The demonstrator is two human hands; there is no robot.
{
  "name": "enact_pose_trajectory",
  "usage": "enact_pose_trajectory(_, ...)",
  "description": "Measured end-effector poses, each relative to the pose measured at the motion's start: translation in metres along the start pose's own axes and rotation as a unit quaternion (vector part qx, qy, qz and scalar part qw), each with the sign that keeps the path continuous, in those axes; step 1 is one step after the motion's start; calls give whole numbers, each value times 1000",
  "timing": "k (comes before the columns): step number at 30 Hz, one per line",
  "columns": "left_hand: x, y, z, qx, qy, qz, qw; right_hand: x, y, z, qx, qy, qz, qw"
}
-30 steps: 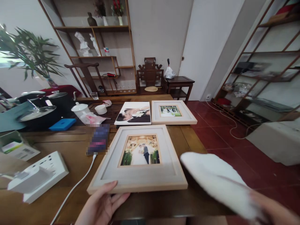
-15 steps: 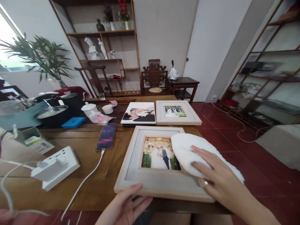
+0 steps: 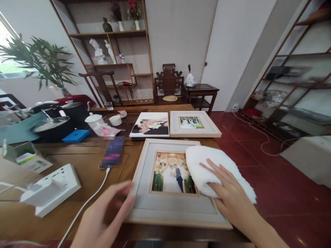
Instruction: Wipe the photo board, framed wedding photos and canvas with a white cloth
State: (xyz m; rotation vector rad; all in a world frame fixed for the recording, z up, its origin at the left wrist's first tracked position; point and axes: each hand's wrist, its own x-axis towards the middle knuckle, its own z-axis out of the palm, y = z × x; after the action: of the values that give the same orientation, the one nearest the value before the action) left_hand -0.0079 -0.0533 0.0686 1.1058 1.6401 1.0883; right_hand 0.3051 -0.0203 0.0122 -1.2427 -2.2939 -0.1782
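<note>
A large pale wooden photo frame [image 3: 144,165] with a wedding picture lies flat near the front edge of the wooden table [image 3: 77,165]. My right hand [image 3: 227,193] rests flat, fingers stretched, on a white fluffy cloth [image 3: 204,162] that covers the frame's right side. My left hand [image 3: 108,215] is at the frame's lower left corner, fingers apart and blurred, its fingertips near or on the frame's edge. A second, smaller frame [image 3: 193,124] and a frameless photo print [image 3: 151,124] lie behind it.
A phone [image 3: 112,156] with a white cable lies left of the frame, and a white power strip [image 3: 49,189] sits nearer the table's left. Pots, a teapot and a blue box stand at the far left. Shelves, chairs and a red tiled floor [image 3: 258,179] surround the table.
My right hand brought the white cloth from the lower right onto the frame's right side. My left hand slid from the frame's front edge to its lower left corner.
</note>
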Motion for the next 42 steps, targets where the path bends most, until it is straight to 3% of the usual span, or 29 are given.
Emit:
enact_pose_trajectory(2, 19, 6, 13, -5, 40, 78, 996, 2, 1, 0, 7, -7, 6, 1000)
enact_pose_trajectory(6, 48, -10, 38, 65, -8, 177, 982, 6, 5, -1, 12, -10, 9, 1000)
enact_pose_trajectory(10, 65, -35, 46, 175, -35, 297, 938, 4, 7, -1, -2, 12, 26, 1000)
enact_pose_trajectory(13, 69, -39, 46, 216, -61, 340, 913, 1, 7, 0, -3, 33, 40, 999)
enact_pose_trajectory(18, 67, -36, 47, 234, -89, 364, 897, 1, 4, 1, -12, 39, 52, 998)
enact_pose_trajectory(25, 62, -38, 45, 256, -123, 336, 898, 5, -1, -1, -18, 39, 62, 997)
enact_pose_trajectory(36, 59, -35, 46, 289, -118, 321, 894, 3, 1, 3, -31, 61, 45, 997)
enact_pose_trajectory(42, 64, -25, 49, 343, -87, 360, 863, 1, 5, 5, -48, 52, 31, 997)
